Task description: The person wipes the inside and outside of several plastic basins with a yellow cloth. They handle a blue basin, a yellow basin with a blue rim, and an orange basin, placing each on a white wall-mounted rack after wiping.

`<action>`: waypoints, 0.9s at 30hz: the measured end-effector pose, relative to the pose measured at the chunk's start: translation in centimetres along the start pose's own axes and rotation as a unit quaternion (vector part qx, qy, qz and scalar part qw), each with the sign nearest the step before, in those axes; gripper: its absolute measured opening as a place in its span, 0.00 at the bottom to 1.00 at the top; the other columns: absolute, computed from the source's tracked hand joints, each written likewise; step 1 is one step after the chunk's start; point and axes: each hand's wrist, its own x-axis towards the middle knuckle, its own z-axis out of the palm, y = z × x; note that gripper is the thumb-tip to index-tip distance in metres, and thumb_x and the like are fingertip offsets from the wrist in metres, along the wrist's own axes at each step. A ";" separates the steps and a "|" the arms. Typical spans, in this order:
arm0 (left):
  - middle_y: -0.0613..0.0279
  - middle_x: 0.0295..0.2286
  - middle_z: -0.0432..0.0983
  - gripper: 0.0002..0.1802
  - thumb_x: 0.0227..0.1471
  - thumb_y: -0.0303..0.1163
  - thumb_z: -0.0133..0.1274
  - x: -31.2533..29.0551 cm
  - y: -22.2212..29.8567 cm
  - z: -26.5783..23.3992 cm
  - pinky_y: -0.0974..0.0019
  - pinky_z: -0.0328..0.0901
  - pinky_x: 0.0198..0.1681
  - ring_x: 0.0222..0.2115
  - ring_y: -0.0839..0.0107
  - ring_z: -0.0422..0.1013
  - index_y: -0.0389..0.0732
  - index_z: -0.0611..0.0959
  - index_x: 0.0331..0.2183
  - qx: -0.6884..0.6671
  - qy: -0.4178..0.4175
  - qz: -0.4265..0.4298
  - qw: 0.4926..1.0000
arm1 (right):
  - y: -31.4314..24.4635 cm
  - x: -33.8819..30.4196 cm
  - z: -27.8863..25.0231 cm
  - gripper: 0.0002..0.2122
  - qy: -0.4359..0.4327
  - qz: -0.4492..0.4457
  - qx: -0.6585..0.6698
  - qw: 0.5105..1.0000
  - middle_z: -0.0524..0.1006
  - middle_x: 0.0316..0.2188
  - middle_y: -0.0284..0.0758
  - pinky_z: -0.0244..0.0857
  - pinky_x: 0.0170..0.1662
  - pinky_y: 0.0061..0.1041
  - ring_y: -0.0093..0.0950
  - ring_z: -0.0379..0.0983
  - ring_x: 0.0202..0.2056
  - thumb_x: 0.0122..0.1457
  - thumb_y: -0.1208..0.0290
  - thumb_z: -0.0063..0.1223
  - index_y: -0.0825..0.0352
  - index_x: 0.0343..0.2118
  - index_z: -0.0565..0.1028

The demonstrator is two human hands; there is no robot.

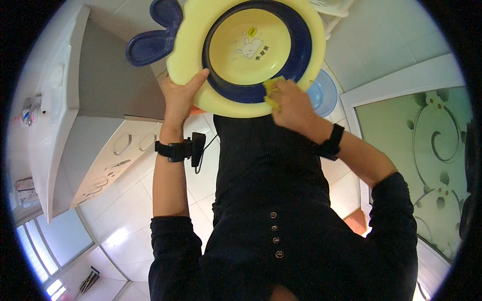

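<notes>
Basin (251,72) of smooth, pale yellow plastic sits at the far middle of the scene, its round inside facing up to view. Two rounded navy lobes (150,46) jut from its far left edge, a broad navy band rings the inner wall, and a rabbit picture decorates the glossy bottom. The left hand (179,98) grips the near left rim, thumb pressed on top; the fingers underneath are hidden. The right hand (296,110) is closed around a crumpled, porous-looking yellow pad (271,93), which touches the near right part of the rim and band. A translucent blue tub (324,93) shows just right of the basin, partly hidden by it. At left, a glossy white sink (50,110) tops a flat-sided grey cabinet (120,75); at right, a green frosted panel (391,120) carries curling flower patterns. Pale square tiles cover the floor (128,200).
</notes>
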 end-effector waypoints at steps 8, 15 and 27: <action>0.58 0.33 0.75 0.28 0.56 0.50 0.48 0.0 -1.2 -0.8 0.70 0.67 0.33 0.30 0.72 0.72 0.32 0.75 0.41 0.063 0.024 -0.003 0.998 | -8.9 7.5 2.5 0.23 0.202 0.074 0.400 0.891 0.70 0.42 0.46 0.61 0.51 0.31 0.43 0.67 0.46 0.44 0.72 0.58 0.71 0.46 0.70; 0.56 0.41 0.71 0.41 0.54 0.66 0.30 0.4 -1.9 -1.1 0.66 0.67 0.38 0.38 0.68 0.70 0.36 0.69 0.49 -0.043 0.051 -0.065 0.996 | -7.4 5.3 1.9 0.22 0.056 -0.031 0.271 0.961 0.69 0.45 0.44 0.62 0.50 0.35 0.44 0.67 0.47 0.40 0.74 0.59 0.67 0.43 0.70; 0.56 0.35 0.77 0.22 0.51 0.37 0.57 3.1 4.4 1.4 0.71 0.69 0.33 0.30 0.72 0.74 0.30 0.75 0.43 -0.136 -0.010 -0.032 0.990 | 2.8 3.5 -13.6 0.16 -0.148 -0.037 0.015 0.988 0.73 0.38 0.37 0.67 0.43 0.32 0.40 0.71 0.40 0.40 0.78 0.57 0.61 0.37 0.75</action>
